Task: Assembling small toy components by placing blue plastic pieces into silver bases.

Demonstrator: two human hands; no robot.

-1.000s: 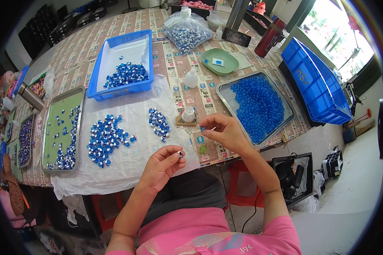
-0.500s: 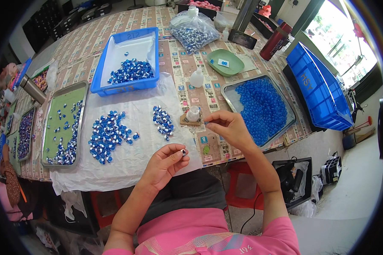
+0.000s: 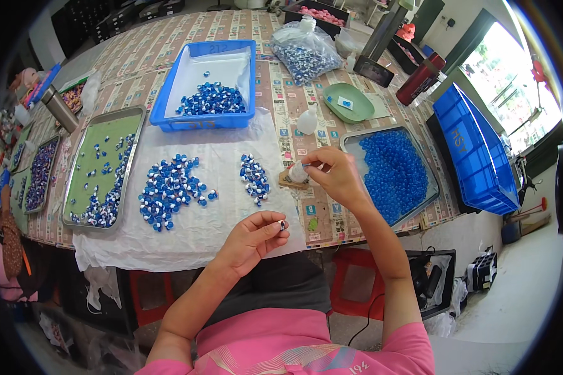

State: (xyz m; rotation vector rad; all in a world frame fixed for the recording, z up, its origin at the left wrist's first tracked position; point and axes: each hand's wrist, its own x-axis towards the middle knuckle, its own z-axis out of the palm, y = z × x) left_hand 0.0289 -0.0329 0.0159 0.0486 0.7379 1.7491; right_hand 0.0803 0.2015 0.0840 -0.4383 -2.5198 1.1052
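Observation:
My left hand [image 3: 254,242] is closed in a pinch on a small white-and-dark bead [image 3: 283,225], held above the front edge of the white sheet [image 3: 231,247]. Over the small clear bottle [image 3: 298,173] on its brown block [image 3: 286,181], my right hand [image 3: 338,178] pinches a small blue bead [image 3: 304,167]. The bead is at the bottle's mouth; whether the two touch I cannot tell. On the sheet lie a large pile of blue-and-white beads [image 3: 169,190] and a smaller pile [image 3: 254,178]. To the right, a metal tray [image 3: 351,145] holds many clear blue beads [image 3: 397,172].
Behind the sheet stands a blue bin [image 3: 250,115] with more beads. A green-lined tray [image 3: 97,140] is at the left. Further back are a white squeeze bottle [image 3: 307,122], a green dish [image 3: 356,111], a bag of beads [image 3: 306,56] and a red flask [image 3: 421,79].
My right hand has brought the blue bead from beside the small bottle to its mouth. My left hand keeps its pinch. The whole view has shifted slightly.

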